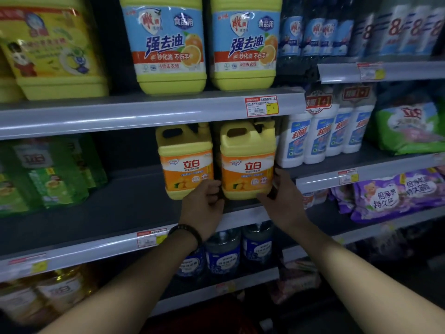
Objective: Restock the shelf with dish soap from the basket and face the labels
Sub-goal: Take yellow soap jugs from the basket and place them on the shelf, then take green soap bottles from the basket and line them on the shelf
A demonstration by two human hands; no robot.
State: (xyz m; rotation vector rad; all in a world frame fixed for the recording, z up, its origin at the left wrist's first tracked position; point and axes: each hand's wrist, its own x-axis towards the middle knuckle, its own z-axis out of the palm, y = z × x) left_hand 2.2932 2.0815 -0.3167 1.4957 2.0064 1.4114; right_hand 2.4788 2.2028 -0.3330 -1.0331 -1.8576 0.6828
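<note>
At the middle of the frame two yellow dish soap jugs stand side by side on the grey shelf point(125, 208), orange labels facing out. The left grip point(204, 203) curls its fingers at the lower left corner of the right jug point(248, 162), in the gap beside the left jug point(185, 160). The right grip point(281, 196) clasps the same jug's lower right corner, thumb on the front. A dark bracelet point(186, 231) circles the left wrist.

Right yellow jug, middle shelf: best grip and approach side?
Grip the right jug by its flat lower sides, from the front, as the left hand and right hand do. It stands upright; its handle sits close under the upper shelf.
</note>
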